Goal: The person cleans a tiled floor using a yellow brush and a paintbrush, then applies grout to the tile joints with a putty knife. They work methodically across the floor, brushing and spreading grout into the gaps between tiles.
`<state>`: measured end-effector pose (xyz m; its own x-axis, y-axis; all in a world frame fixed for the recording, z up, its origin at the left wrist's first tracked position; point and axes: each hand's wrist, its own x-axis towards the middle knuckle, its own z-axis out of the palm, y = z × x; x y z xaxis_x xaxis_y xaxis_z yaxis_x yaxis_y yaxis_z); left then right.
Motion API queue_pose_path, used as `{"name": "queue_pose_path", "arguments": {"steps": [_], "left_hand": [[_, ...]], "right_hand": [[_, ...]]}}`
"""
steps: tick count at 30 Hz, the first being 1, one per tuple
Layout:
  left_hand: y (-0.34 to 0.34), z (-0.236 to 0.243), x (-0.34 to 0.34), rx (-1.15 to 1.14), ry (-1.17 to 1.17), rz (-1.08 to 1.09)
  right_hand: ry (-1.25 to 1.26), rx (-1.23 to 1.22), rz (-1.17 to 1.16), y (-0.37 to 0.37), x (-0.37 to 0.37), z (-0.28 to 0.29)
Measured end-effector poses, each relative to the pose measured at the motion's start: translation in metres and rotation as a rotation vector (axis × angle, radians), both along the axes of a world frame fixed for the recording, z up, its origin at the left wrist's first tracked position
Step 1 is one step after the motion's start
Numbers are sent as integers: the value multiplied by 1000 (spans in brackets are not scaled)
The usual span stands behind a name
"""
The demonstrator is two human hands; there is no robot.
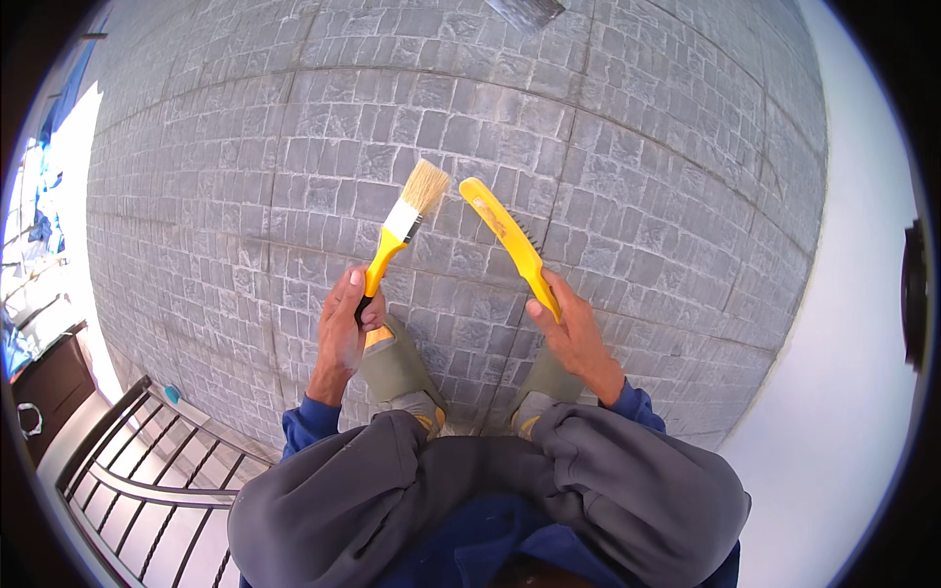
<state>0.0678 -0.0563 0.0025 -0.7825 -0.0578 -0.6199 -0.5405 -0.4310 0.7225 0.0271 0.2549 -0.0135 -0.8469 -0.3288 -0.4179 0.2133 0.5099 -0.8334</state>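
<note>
My left hand (339,328) is closed around the yellow and black handle of a paintbrush (417,196), held upright in the view with its pale bristles pointing away from me. My right hand (576,338) grips a yellow wire brush (495,220) by its handle, the dark wire bristles showing along its right side. The two brush heads are close together but apart, held above the grey cobble-patterned floor (667,196). Both of my feet are below them, in olive slip-on shoes (397,367).
A metal railing (147,495) runs along the lower left, with a small teal object (173,393) beside it and a dark brown panel (49,382) behind. A white wall (823,441) borders the right. A flat greyish object (526,12) lies at the top edge.
</note>
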Motion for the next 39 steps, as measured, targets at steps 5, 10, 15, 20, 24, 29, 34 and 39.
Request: {"name": "queue_pose_path", "arguments": {"steps": [5,10,15,20,24,29,34,39], "left_hand": [[56,4,-11,49,53,-323],[79,2,-7,-87,179,-791],[87,-14,-8,59,66,-613],[99,-30,-1,175,21,-430],[98,-33,-2,98,-96,-406],[65,-24,-12,20,-32,-96],[-13,-5,-3,-472,-106,-104],[-35,14,35,-806,-121,-398]], "right_hand": [[-82,-142,89,-21,1,0],[-233,-428,-65,-36,10,5],[-144,-469,-159,-32,5,11],[-137,-417,13,-38,8,7],[-216,-334,105,-40,12,5],[-239,-292,-104,-23,5,8],[-72,25,-268,14,6,7],[-257,-186,-277,33,33,-5]]}}
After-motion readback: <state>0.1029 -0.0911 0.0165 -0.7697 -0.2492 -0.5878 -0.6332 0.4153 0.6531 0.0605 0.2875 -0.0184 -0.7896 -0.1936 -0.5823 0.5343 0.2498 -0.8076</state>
